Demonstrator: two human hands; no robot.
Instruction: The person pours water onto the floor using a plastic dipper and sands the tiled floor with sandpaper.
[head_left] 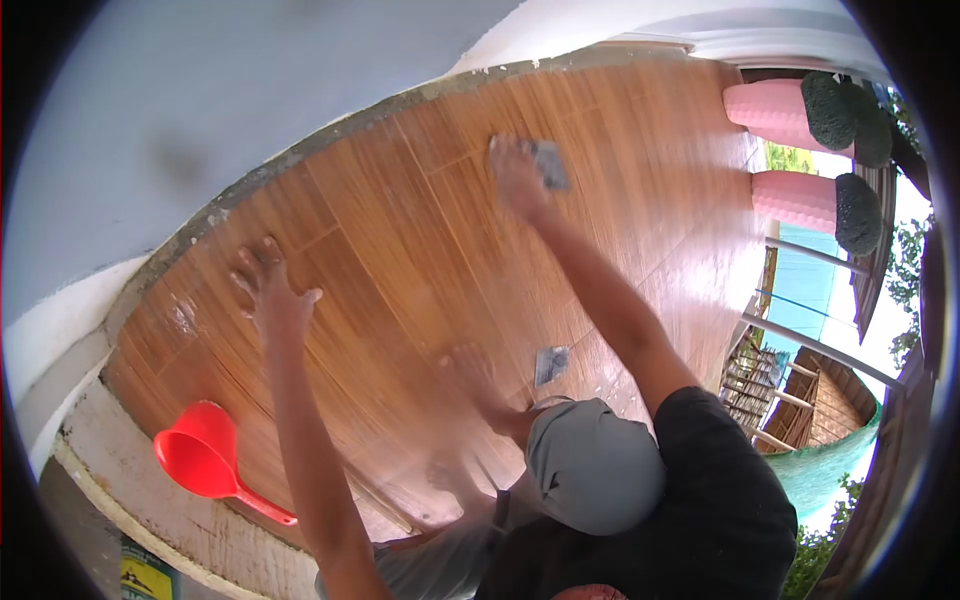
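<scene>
My left hand (270,290) is open, with its fingers spread on the wood-look tile floor (400,230). My right hand (515,175) is farther forward and closed over a flat, dark grey piece (550,165), pressed on the tiles. The piece's exact kind does not show, and the fingers partly cover it. A similar grey piece (551,365) lies on the floor near my bare foot (468,365). A red plastic dipper (200,455) rests left of my left arm, its handle pointing back towards me.
A pale grey wall (250,90) runs along the left and front, with a rough cement edge (290,150) at its foot. My grey-clothed knee (595,465) is close in front. Pink posts (795,200) with dark ends stand at the far right, beside an outdoor area.
</scene>
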